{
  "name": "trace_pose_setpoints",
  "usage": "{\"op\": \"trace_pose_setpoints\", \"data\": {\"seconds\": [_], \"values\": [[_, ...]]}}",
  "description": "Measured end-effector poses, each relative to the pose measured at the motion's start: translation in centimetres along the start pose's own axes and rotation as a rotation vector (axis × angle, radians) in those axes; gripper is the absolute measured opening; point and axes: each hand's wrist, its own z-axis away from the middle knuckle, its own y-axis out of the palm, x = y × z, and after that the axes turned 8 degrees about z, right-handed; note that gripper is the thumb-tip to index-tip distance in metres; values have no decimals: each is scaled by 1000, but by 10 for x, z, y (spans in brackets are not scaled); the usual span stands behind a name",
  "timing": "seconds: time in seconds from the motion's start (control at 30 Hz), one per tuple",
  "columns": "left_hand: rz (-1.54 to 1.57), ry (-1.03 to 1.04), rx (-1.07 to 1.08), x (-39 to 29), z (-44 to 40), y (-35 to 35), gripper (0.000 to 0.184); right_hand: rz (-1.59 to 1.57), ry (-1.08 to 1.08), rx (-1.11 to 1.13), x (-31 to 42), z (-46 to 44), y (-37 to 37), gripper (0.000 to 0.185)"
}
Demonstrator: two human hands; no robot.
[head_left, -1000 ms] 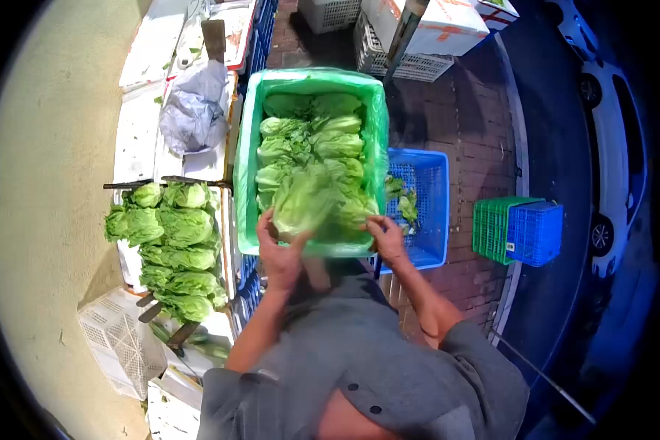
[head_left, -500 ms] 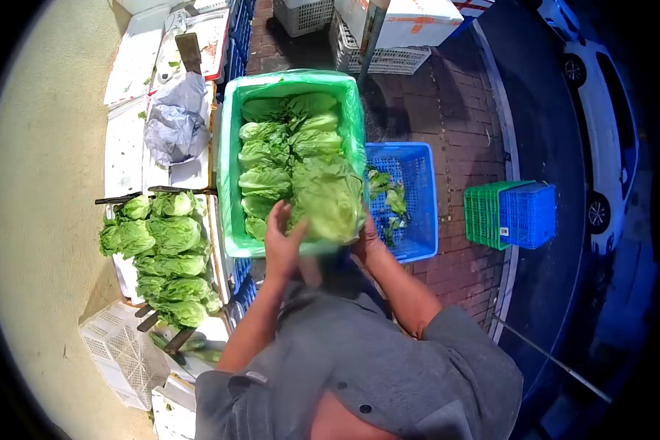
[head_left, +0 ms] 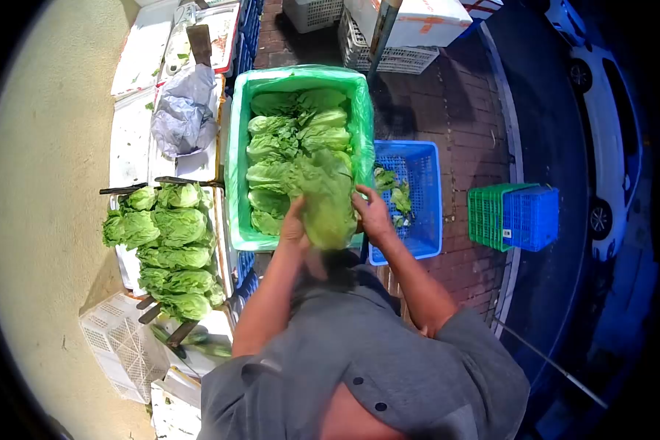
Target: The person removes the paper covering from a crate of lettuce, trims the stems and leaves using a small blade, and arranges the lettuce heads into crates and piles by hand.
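A large head of lettuce (head_left: 328,209), a little blurred, is held over the near edge of a crate lined with green plastic (head_left: 240,176). My left hand (head_left: 295,226) closes on its left side, and my right hand (head_left: 374,215) grips the right side. Beneath and beyond it, several heads of lettuce (head_left: 268,176) lie in two columns inside the crate. The held head hides the crate's near right corner.
More lettuce (head_left: 180,257) is piled on the stand at left, beside a crumpled grey plastic bag (head_left: 185,117). Right of the lined crate, a blue basket (head_left: 423,198) contains loose leaves. Green and blue crates (head_left: 529,218) stand by the kerb; a pole (head_left: 383,37) rises at the back.
The lettuce in my hands has turned more upright and shifted slightly left relative to the crate. My right hand has come up along its side, with more of its fingers showing.
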Motion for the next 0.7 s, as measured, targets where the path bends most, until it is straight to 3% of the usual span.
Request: {"op": "trace_pose_setpoints", "data": {"seconds": [0.03,0.13,0.17,0.23,0.33,0.47,0.67,0.7], "values": [[-29,14,-19,3,-2,1,53,49,15,-67,2,6,-5,34],[-98,179,-10,11,-12,1,40,30,-408,-236,-34,17,-16,21],[-132,237,-7,12,-13,-2,38,23,-523,-197,-33,31,-20,15],[-164,284,-29,13,-10,8,37,311,-689,-183,-38,41,-21,14],[-223,404,-43,20,-15,15,41,404,-673,-228,-21,51,-13,13],[-173,366,-70,23,-18,15,37,365,-781,-336,-40,35,-10,12],[-100,278,-188,29,-36,-4,38,133,-547,-376,-80,19,-9,6],[-79,257,-210,32,-39,-8,38,242,-550,-422,-87,18,-11,6]]}}
